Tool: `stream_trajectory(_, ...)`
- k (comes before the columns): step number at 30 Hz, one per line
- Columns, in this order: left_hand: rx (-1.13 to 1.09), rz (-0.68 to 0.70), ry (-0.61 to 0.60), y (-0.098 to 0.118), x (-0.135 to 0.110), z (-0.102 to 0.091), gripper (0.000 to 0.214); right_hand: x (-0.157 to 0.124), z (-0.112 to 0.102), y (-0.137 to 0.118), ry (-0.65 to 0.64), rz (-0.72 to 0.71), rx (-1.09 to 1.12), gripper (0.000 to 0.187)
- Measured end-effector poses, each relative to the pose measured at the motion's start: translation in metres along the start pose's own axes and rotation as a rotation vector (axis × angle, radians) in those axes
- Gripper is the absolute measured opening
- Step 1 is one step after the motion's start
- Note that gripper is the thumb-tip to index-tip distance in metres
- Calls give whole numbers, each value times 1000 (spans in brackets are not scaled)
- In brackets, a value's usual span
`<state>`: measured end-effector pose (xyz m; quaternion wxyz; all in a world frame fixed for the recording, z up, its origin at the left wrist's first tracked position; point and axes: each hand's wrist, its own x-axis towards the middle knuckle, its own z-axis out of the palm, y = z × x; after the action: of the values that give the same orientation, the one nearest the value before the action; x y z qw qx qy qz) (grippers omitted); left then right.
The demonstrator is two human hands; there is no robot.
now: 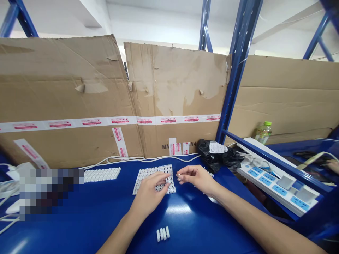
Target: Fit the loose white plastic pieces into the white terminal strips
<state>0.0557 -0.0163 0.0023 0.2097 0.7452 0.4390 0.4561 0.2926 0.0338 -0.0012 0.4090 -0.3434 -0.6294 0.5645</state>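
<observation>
My left hand [152,192] hovers over the near part of a white slatted grid [143,173], made of many small white pieces laid in rows on the blue tabletop. Its thumb and fingers are curved but apart, with nothing visible between them. Just right of the grid, my right hand [197,179] pinches a small white piece [179,175] between thumb and fingertips; its details are too small to tell. Several white oblong pieces [163,234] lie side by side nearer to me. Behind my right hand, more white bits are partly hidden.
Another set of white pieces [103,174] lies at the left, beside a pixelated patch. A black plastic bag [215,155] sits at the back right. Beyond the blue rack post [234,70] are a white power strip [275,190], a green-capped bottle [264,133] and another person's hand [333,165]. Cardboard [180,81] walls the back.
</observation>
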Motion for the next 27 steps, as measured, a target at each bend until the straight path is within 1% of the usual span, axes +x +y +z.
stream_trajectory(2,8,-7,26,1,-1,3,33,-3,6,-3,-30,4,65,42)
stream_trajectory(4,26,1,49,4,-2,4,37,-5,10,-5,-66,3,83,40)
stream_trajectory(8,67,24,49,8,-3,6,36,-6,14,-6,-119,-37,67,33)
stream_trajectory(12,85,64,27,10,-4,5,37,-6,12,-4,-131,-99,63,30)
stream_trajectory(16,98,114,33,10,-5,5,37,-5,10,-4,-143,-128,23,26)
stream_trajectory(18,92,116,29,10,-5,5,36,-5,10,-4,-147,-140,-8,24)
stream_trajectory(21,41,71,-10,9,-5,4,35,-6,11,-4,-120,-137,-22,23)
stream_trajectory(25,-105,-18,-68,7,-4,3,35,-6,10,-2,-64,-28,40,28)
stream_trajectory(27,-157,-67,-54,7,-4,3,34,-5,8,-2,-41,1,68,32)
